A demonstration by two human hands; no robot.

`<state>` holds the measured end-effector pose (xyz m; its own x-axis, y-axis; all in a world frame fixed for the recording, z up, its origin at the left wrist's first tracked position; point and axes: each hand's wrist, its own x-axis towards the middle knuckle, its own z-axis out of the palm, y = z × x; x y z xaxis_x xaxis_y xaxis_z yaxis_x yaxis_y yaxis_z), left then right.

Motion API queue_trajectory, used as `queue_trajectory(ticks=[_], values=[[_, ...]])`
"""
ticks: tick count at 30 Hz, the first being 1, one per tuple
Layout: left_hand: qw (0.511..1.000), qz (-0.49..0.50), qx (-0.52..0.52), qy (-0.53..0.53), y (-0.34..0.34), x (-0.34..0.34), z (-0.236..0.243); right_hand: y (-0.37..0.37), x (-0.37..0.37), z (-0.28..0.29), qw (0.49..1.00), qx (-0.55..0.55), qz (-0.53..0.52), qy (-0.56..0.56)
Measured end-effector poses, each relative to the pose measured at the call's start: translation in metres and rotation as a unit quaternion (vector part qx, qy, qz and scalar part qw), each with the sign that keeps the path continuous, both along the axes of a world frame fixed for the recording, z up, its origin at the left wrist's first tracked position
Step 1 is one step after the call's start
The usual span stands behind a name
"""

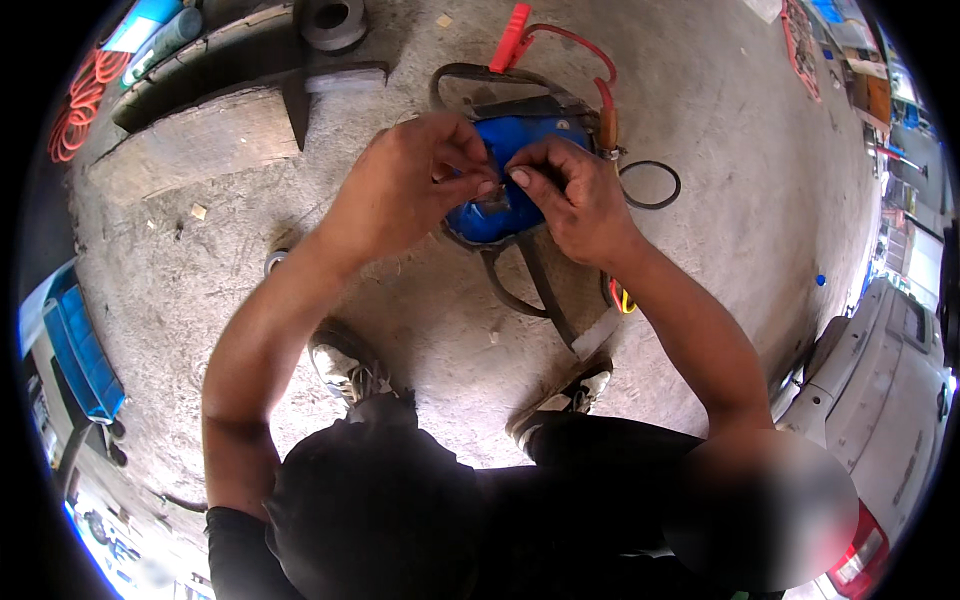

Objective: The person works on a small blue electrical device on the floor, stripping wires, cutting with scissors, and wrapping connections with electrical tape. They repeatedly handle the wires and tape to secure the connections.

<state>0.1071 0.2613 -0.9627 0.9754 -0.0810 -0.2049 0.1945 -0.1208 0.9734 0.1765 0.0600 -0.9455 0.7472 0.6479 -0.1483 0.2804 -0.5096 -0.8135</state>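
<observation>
My left hand (400, 185) and my right hand (580, 195) meet above a blue bag-like object (500, 135) with black edging on the concrete floor. Thumb and forefinger of each hand are pinched together, their tips a short gap apart. Whatever they pinch is too small to make out. A small greyish patch (492, 203) shows on the blue surface just below the fingertips. Black straps (545, 290) trail from the object toward my shoes. Beyond it lies a red clamp (511, 40) on a red cable (590, 45). Parts of the blue surface are hidden under my hands.
A black ring (650, 185) lies right of my right hand. Wooden blocks (200, 145) and a round metal piece (335, 22) stand at the far left, near a coiled orange hose (88, 105). A blue bin (82, 345) is at the left, a white vehicle (875, 400) at the right.
</observation>
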Motion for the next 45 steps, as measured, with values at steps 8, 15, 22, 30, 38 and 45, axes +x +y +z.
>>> queue_trajectory(ticks=[8, 15, 22, 30, 38, 45], values=[[0.977, -0.088, 0.19, -0.026, 0.002, 0.018, 0.014, -0.003, 0.0, -0.001, 0.999, 0.026, 0.02, -0.003], [0.972, 0.01, 0.231, -0.051, -0.018, 0.005, 0.007, -0.005, -0.006, -0.006, 0.994, 0.028, -0.048, 0.094], [0.95, 0.146, 0.239, -0.14, -0.04, -0.017, -0.016, -0.006, -0.005, -0.001, 0.984, 0.025, -0.087, 0.154], [0.922, 0.172, 0.265, -0.222, -0.045, -0.022, -0.026, 0.0, -0.029, 0.008, 0.994, 0.005, -0.049, -0.102], [0.888, 0.198, 0.289, -0.297, -0.048, -0.026, -0.036, 0.007, -0.036, -0.005, 0.987, 0.009, -0.098, -0.126], [0.908, 0.142, 0.272, -0.283, -0.044, -0.039, -0.033, 0.012, -0.05, -0.012, 0.986, 0.029, -0.144, -0.074]])
